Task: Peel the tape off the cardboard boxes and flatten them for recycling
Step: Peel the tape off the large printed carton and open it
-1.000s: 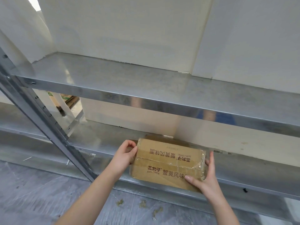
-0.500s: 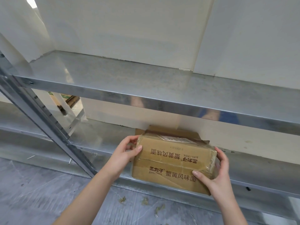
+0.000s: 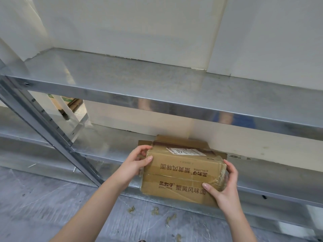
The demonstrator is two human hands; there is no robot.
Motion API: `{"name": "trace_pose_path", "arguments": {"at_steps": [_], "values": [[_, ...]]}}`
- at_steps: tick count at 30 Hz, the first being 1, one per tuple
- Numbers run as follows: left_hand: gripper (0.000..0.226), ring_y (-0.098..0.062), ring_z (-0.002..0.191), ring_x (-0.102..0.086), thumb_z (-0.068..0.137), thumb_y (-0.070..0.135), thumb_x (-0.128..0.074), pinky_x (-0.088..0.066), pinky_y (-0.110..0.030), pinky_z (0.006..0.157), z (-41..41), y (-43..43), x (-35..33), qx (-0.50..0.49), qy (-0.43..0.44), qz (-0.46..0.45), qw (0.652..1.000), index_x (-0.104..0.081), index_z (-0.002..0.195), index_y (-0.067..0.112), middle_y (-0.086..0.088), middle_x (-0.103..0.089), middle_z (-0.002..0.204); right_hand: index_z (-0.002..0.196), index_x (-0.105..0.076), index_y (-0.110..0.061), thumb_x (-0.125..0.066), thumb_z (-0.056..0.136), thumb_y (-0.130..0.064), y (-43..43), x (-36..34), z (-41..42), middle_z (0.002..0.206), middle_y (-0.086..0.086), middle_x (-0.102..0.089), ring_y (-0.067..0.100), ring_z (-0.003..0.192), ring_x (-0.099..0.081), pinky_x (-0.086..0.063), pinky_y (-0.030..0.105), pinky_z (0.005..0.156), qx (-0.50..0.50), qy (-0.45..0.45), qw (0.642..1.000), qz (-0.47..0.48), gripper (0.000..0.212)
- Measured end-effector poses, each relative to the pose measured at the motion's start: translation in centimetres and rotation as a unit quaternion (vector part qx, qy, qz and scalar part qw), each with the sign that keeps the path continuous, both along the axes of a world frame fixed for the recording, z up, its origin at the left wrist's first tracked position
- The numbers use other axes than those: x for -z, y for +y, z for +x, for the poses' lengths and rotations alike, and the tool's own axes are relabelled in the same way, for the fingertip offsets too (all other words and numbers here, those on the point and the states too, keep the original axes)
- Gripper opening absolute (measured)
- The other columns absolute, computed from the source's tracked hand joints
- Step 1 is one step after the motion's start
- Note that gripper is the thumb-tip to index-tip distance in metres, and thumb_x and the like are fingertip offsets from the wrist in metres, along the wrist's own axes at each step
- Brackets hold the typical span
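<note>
Cardboard box (image 3: 183, 165): brown, closed, printed with dark characters on the face turned to the camera. It is held at the front edge of the lower shelf (image 3: 108, 144), its near side out over that edge. Whether its underside rests on the shelf cannot be told.
Tape (image 3: 176, 175): a clear strip runs along the middle seam and lies crinkled over the right end.
Label (image 3: 185, 151): white paper, stuck on the far part of the top.
Left hand (image 3: 134, 163): grips the box's left end, thumb on the near face, fingers curled round the far corner.
Right hand (image 3: 225, 187): grips the right end, thumb on the printed face, fingers wrapped over the taped end.
Brown cardboard (image 3: 180, 141): shows just behind the box; flaps or a separate sheet, unclear.
Upper shelf (image 3: 139, 79): bare galvanised metal, above.
Upright post (image 3: 52, 124): slants down at the left.
Wall panels (image 3: 131, 27): white, behind both shelves.
Floor (image 3: 43, 203): grey, with small scraps (image 3: 154, 211) lying below the shelf.
</note>
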State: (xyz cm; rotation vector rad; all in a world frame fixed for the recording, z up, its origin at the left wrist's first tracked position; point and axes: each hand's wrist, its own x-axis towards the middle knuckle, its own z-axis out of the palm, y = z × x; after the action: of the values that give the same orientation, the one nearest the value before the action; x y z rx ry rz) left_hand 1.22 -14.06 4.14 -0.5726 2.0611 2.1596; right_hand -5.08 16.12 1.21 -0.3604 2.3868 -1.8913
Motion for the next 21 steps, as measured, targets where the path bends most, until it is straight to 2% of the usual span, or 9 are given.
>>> {"name": "trace_pose_path", "arguments": {"at_steps": [4, 8, 13, 17, 19, 21], "values": [[0.036, -0.028, 0.114, -0.053, 0.079, 0.041, -0.062, -0.045, -0.039, 0.083, -1.0, -0.3, -0.6, 0.015, -0.020, -0.030, 0.999, -0.058, 0.114, 0.036, -0.004, -0.047, 0.121, 0.130, -0.032, -0.036, -0.080, 0.065, 0.015, -0.1, -0.1, -0.2, 0.113, -0.047, -0.047, -0.016, 0.112, -0.049, -0.040, 0.002, 0.087, 0.008, -0.004, 1.000, 0.004, 0.095], [0.039, -0.017, 0.111, -0.051, 0.075, 0.052, -0.059, -0.048, -0.034, 0.089, -1.9, -0.6, -1.5, 0.043, -0.023, -0.111, 0.993, -0.059, 0.109, 0.035, 0.003, -0.044, 0.119, 0.129, -0.032, -0.041, -0.081, 0.067, 0.012, -0.1, -0.1, -0.1, 0.114, -0.047, -0.047, -0.016, 0.114, -0.048, -0.041, 0.002, 0.087, 0.015, -0.012, 1.000, 0.008, 0.095], [0.037, -0.017, 0.110, -0.052, 0.073, 0.042, -0.062, -0.049, -0.033, 0.092, -2.4, -0.9, -1.9, 0.068, -0.030, -0.108, 0.991, -0.064, 0.107, 0.030, 0.000, -0.042, 0.119, 0.130, -0.032, -0.043, -0.081, 0.067, 0.010, -0.1, -0.1, 0.0, 0.114, -0.049, -0.046, -0.016, 0.114, -0.047, -0.040, 0.001, 0.088, 0.017, -0.017, 1.000, 0.009, 0.096], [0.034, -0.013, 0.120, -0.043, 0.074, 0.052, -0.059, -0.033, -0.041, 0.110, -2.8, -1.3, -1.7, 0.087, -0.029, -0.135, 0.987, -0.066, 0.103, 0.035, 0.005, -0.044, 0.123, 0.130, -0.032, -0.042, -0.081, 0.068, 0.011, -0.2, 0.0, 0.1, 0.114, -0.049, -0.046, -0.017, 0.114, -0.047, -0.040, 0.001, 0.088, 0.020, -0.017, 1.000, 0.006, 0.095], [0.037, -0.014, 0.126, -0.035, 0.075, 0.059, -0.055, -0.024, -0.044, 0.114, -3.3, -1.2, -1.9, 0.101, -0.036, -0.176, 0.979, -0.067, 0.103, 0.039, 0.008, -0.043, 0.121, 0.129, -0.032, -0.043, -0.081, 0.068, 0.010, -0.1, 0.1, 0.0, 0.114, -0.049, -0.046, -0.016, 0.114, -0.047, -0.041, 0.004, 0.089, 0.021, -0.021, 1.000, 0.005, 0.095], [0.040, -0.016, 0.130, -0.027, 0.075, 0.057, -0.052, -0.019, -0.045, 0.116, -4.0, -0.9, -2.3, 0.130, -0.051, -0.200, 0.970, -0.067, 0.108, 0.041, 0.007, -0.040, 0.125, 0.130, -0.032, -0.045, -0.082, 0.068, 0.008, -0.1, 0.1, 0.0, 0.115, -0.047, -0.046, -0.013, 0.117, -0.047, -0.042, 0.008, 0.090, 0.020, -0.024, 0.999, 0.005, 0.095]]}}
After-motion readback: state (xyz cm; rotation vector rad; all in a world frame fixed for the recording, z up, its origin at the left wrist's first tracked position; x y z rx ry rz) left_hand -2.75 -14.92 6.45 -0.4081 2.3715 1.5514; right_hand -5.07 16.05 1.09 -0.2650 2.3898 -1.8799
